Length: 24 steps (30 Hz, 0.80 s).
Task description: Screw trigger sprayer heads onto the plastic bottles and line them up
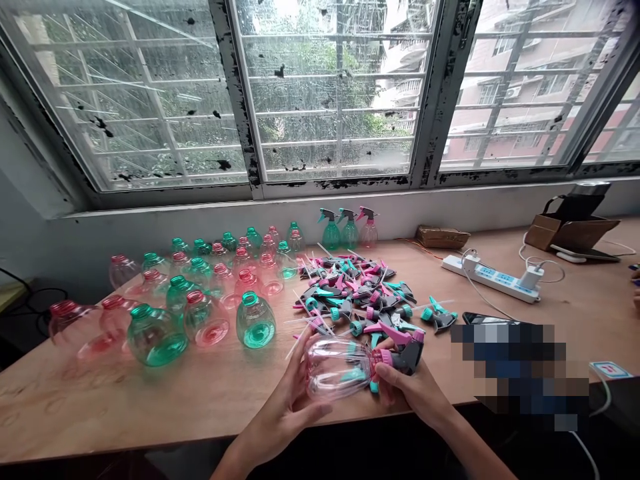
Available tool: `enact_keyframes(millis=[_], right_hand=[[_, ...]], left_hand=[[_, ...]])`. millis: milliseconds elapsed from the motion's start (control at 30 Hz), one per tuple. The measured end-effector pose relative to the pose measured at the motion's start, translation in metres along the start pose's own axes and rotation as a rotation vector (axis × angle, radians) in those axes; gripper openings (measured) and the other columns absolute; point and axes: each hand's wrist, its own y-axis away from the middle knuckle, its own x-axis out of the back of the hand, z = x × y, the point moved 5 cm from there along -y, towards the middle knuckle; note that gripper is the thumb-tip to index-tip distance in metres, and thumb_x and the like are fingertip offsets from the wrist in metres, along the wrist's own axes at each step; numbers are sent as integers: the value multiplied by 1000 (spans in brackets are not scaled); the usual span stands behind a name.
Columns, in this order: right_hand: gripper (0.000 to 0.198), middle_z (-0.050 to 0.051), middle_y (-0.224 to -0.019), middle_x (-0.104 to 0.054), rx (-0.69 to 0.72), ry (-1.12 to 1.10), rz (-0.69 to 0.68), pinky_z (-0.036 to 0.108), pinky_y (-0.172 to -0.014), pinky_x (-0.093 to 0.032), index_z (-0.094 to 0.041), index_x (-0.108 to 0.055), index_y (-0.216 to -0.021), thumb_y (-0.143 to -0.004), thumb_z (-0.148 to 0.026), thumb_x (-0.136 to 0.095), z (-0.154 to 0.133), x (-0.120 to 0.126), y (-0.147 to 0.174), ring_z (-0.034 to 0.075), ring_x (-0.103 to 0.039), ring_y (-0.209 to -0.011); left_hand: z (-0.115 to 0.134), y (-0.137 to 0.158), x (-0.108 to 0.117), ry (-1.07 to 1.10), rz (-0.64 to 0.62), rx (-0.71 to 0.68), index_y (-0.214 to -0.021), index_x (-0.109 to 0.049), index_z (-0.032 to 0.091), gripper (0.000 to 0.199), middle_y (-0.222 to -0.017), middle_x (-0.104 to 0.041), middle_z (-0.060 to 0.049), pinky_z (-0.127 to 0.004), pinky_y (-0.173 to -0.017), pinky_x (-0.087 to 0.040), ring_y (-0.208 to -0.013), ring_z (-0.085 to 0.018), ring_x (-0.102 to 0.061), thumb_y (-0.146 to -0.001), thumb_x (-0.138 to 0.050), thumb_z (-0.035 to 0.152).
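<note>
left hand (291, 395) cups the pink bottle (336, 369), right hand (416, 391) grips the sprayer (411, 353) at its neck, loose sprayers (346, 285) heaped beyond

Bottles (207, 321) left of spray heads (354, 288)

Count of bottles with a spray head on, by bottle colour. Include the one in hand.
Green: 2, the left green bottle and middle green bottle in the row by the wall
Pink: 2, the right-end pink bottle in that row and the held pink bottle, with the left hand at its body and the right hand at its neck
Total: 4
</note>
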Motion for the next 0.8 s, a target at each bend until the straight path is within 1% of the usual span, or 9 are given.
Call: enact_keyframes(millis=[67, 100, 133, 267, 400, 533, 600, 700, 800], right_hand=[[36, -1, -65, -73, -5, 4, 0, 22, -43, -49, -20, -63, -100, -87, -45, -85, 0, 0, 0, 12, -61, -42], [36, -1, -65, -74, -7, 3, -3, 23, -43, -49, -20, -63, -99, -87, -46, -85, 0, -1, 0, 12, -61, -43], [36, -1, -65, -74, -9, 2, -7, 23, -44, -50, -20, -62, -98, -86, -46, -85, 0, -1, 1, 12, -61, -43], [37, -1, -64, -73, -4, 10, -18, 24, -45, -50, -20, -62, -96, -85, -48, -85, -1, -3, 2, 12, -60, -44], [34, -3, -56, -68, 15, 52, -28, 24, -44, -46, -20, -62, -94, -90, -47, -81, -3, -3, 2, 12, -57, -42], [36, -3, -54, -68, 15, 35, -18, 24, -43, -43, -20, -61, -94, -89, -49, -81, -1, -2, 0, 13, -56, -41], [36, -4, -54, -67, 14, 15, -6, 24, -42, -43, -21, -60, -95, -89, -50, -81, -1, -2, 0, 12, -56, -40], [37, -4, -56, -69, 5, 4, 21, 23, -41, -43, -21, -60, -93, -88, -50, -81, 0, -2, 0, 12, -56, -39], [39, -3, -58, -70, -8, 10, 35, 22, -41, -43, -20, -60, -91, -86, -51, -83, -1, -2, 1, 12, -57, -40]], left_hand=[[-1, 0, 0, -9, -13, -4, -163, -3, 51, 101, -177, -16, -2, -55, -128, -28, -156, -35, -34, -96, -75, 31], [-1, 0, 0, -4, -21, -6, -163, -1, 51, 102, -177, -17, -3, -56, -128, -28, -155, -34, -36, -96, -74, 30], [-1, 1, 1, 1, -22, -7, -163, 0, 51, 104, -177, -16, -3, -56, -129, -27, -156, -34, -35, -95, -75, 30], [-2, 2, 1, 61, 22, 5, -164, -4, 46, 109, -179, -8, -4, -54, -130, -22, -162, -35, -16, -88, -82, 38], [2, 1, -3, 84, 28, -8, -166, -6, 42, 107, -178, -13, -6, -55, -130, -21, -162, -37, -18, -88, -81, 44], [3, -1, -2, -13, 17, -49, -166, -16, 39, 103, -178, -10, -6, -55, -132, -14, -163, -36, -10, -87, -82, 41], [2, -1, -1, -58, 14, -53, -165, -16, 42, 100, -179, -9, -4, -55, -132, -14, -164, -35, -7, -89, -81, 37], [1, 0, -2, -50, -10, -27, -164, -3, 50, 100, -178, -11, -2, -55, -131, -19, -163, -34, -12, -95, -75, 34], [1, 0, -3, -12, -11, -14, -163, 4, 51, 107, -178, -14, -3, -52, -128, -28, -159, -35, -27, -93, -77, 36]])
